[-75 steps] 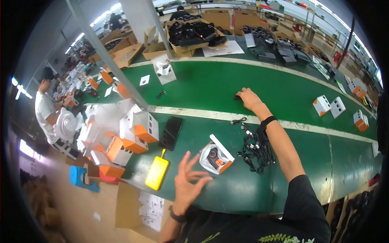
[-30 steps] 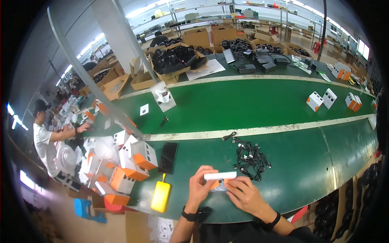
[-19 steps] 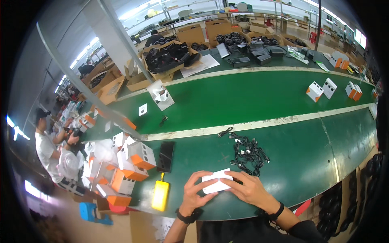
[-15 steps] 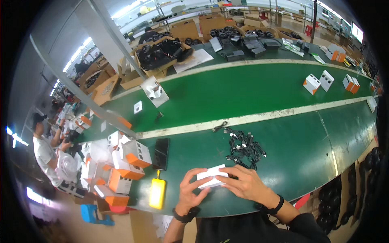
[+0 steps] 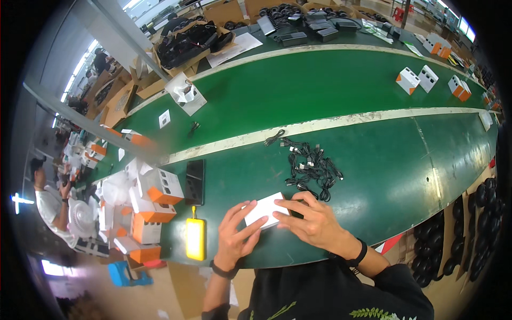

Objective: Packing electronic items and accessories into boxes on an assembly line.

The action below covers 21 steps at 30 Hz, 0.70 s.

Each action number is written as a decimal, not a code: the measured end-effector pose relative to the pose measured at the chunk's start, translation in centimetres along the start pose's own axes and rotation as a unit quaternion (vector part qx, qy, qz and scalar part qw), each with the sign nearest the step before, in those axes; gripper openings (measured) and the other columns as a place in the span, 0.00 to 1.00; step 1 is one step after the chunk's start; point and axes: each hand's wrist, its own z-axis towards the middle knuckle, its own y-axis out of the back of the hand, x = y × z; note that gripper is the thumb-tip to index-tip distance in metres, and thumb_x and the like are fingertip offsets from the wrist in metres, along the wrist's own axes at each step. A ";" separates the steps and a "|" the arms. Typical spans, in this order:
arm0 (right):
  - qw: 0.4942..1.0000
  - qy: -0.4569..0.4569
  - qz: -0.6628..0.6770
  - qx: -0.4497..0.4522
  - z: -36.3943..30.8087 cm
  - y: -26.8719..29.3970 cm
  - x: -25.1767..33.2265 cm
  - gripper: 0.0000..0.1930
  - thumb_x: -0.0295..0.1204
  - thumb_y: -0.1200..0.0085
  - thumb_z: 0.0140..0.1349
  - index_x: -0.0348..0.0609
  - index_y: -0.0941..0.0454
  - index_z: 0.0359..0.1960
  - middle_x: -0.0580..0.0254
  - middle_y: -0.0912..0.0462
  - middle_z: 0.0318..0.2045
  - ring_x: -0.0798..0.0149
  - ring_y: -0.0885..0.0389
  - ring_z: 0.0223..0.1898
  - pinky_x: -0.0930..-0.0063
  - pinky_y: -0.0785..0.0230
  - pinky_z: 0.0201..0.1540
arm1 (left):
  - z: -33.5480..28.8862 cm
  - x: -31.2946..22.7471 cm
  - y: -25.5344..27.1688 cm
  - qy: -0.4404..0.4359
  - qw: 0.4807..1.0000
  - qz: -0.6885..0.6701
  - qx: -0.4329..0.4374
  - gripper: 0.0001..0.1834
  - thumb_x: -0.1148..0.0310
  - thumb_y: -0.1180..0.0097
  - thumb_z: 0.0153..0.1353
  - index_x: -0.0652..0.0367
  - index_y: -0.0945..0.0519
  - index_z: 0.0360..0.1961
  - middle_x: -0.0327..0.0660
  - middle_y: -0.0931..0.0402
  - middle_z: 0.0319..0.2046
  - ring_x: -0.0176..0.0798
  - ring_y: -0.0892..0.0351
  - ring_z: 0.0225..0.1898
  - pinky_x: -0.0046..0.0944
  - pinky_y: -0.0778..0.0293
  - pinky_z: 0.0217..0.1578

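A small plain white box (image 5: pixel 265 209) is held between my two hands above the near edge of the green table. My left hand (image 5: pixel 234 230) grips its left end, fingers along the far side and thumb across the top. At the other end, my right hand (image 5: pixel 316 223) pinches the box's right side with thumb and fingers. Just beyond the hands lies a tangled pile of black cables (image 5: pixel 312 164). Left of my hands are a dark phone (image 5: pixel 195 181) and a yellow power bank (image 5: pixel 195 238) with a short yellow loop.
A heap of white and orange boxes (image 5: pixel 160 186) stands at the left. The green conveyor belt (image 5: pixel 298 80) runs behind a pale rail, carrying an open box (image 5: pixel 188 101) and several cartons (image 5: pixel 408 80). A metal post (image 5: pixel 80 120) slants across the left. A co-worker (image 5: pixel 48 205) stands far left.
The white box has turned so its broad top face shows more fully, still in both hands. The whole scene has shifted up and slightly left in the picture as the view tilted.
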 end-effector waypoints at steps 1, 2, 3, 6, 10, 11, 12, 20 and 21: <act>1.000 0.000 0.004 0.001 -0.1 0.0 0.1 0.20 0.27 0.28 0.61 0.51 0.12 0.56 0.61 0.16 0.62 0.58 0.17 0.51 0.67 0.15 0.42 | 0.0 -0.1 0.5 0.004 1.000 0.002 0.001 0.22 0.70 0.32 0.56 0.48 0.07 0.53 0.55 0.18 0.64 0.64 0.17 0.61 0.58 0.20 0.60; 1.000 -0.005 0.029 0.000 -0.1 0.1 0.2 0.19 0.27 0.29 0.62 0.48 0.12 0.56 0.56 0.20 0.66 0.55 0.17 0.54 0.63 0.15 0.46 | 0.2 -0.4 1.2 0.004 1.000 -0.008 0.028 0.21 0.69 0.31 0.56 0.47 0.06 0.53 0.55 0.19 0.65 0.64 0.18 0.61 0.57 0.20 0.61; 0.998 -0.010 0.054 -0.002 -0.1 0.0 0.2 0.18 0.27 0.29 0.63 0.46 0.12 0.55 0.50 0.23 0.69 0.52 0.17 0.56 0.60 0.14 0.49 | 0.3 -0.5 1.5 0.005 0.998 -0.018 0.054 0.19 0.67 0.31 0.57 0.46 0.06 0.52 0.55 0.19 0.66 0.65 0.18 0.62 0.57 0.20 0.61; 0.995 -0.018 0.091 0.022 0.0 -0.9 -0.6 0.18 0.25 0.29 0.62 0.44 0.13 0.55 0.43 0.28 0.70 0.47 0.17 0.58 0.56 0.16 0.54 | 0.0 -0.1 1.3 0.013 0.998 -0.005 0.059 0.20 0.60 0.30 0.59 0.45 0.06 0.54 0.55 0.21 0.68 0.65 0.19 0.64 0.57 0.21 0.63; 0.981 -0.070 0.171 0.052 0.4 -1.5 -1.5 0.21 0.22 0.25 0.57 0.44 0.12 0.53 0.46 0.24 0.65 0.48 0.15 0.55 0.61 0.16 0.54 | 2.6 4.5 3.9 0.050 0.964 -0.207 0.160 0.24 0.67 0.30 0.61 0.54 0.10 0.60 0.55 0.19 0.67 0.58 0.19 0.64 0.53 0.24 0.66; 0.983 -0.061 0.166 0.048 0.2 -1.2 -1.7 0.21 0.22 0.25 0.57 0.44 0.12 0.53 0.46 0.24 0.65 0.48 0.15 0.55 0.61 0.16 0.54 | 4.6 5.4 4.6 0.079 0.963 -0.229 0.120 0.22 0.70 0.29 0.61 0.59 0.11 0.58 0.52 0.17 0.64 0.53 0.17 0.63 0.50 0.22 0.64; 0.980 -0.087 0.179 0.025 0.0 -0.6 -1.9 0.20 0.23 0.24 0.56 0.44 0.11 0.51 0.46 0.23 0.65 0.49 0.14 0.55 0.62 0.16 0.53 | 6.1 6.9 4.4 0.116 0.952 -0.281 0.033 0.15 0.73 0.28 0.63 0.62 0.12 0.51 0.48 0.14 0.57 0.46 0.15 0.59 0.43 0.20 0.60; 0.943 -0.215 0.116 -0.224 1.1 8.8 -9.8 0.19 0.20 0.23 0.53 0.39 0.10 0.48 0.48 0.19 0.61 0.53 0.15 0.59 0.62 0.12 0.50 | 17.0 25.5 9.1 0.219 0.926 -0.300 -0.067 0.07 0.69 0.39 0.75 0.58 0.21 0.37 0.49 0.14 0.55 0.36 0.16 0.51 0.39 0.20 0.54; 0.932 -0.232 0.101 -0.259 1.2 9.8 -12.0 0.18 0.19 0.24 0.54 0.38 0.10 0.48 0.47 0.18 0.61 0.52 0.15 0.60 0.63 0.12 0.49 | 17.9 27.3 8.5 0.229 0.921 -0.300 -0.091 0.08 0.68 0.40 0.76 0.58 0.20 0.37 0.51 0.14 0.60 0.37 0.16 0.52 0.39 0.20 0.55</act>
